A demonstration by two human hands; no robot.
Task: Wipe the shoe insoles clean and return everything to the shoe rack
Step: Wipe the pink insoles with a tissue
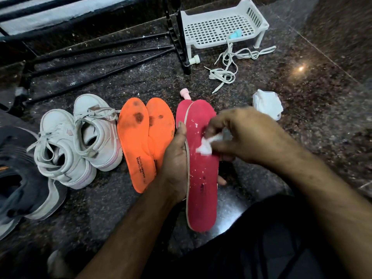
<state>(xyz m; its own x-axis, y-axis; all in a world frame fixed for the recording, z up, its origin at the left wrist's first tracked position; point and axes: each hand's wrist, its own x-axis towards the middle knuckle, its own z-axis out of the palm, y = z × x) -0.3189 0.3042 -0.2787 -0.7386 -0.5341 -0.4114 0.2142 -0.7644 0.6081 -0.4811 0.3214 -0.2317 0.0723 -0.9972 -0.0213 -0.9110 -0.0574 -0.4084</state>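
pink insole [203,178], light and bendy, is held at its middle edges by the left hand [177,158] over the floor [302,97]; the right hand [241,133] pinches a white tissue [205,147] on it.

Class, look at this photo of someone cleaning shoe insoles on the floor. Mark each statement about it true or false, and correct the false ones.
1. The left hand holds a pink insole. True.
2. The right hand pinches a green sponge. False: it pinches a small white wipe against the pink insole.
3. Two orange insoles lie on the floor, with dark stains. True.
4. The white sneakers sit on the plastic rack. False: they stand on the floor, left of the orange insoles.
5. Loose white laces lie on the floor by the white plastic rack. True.
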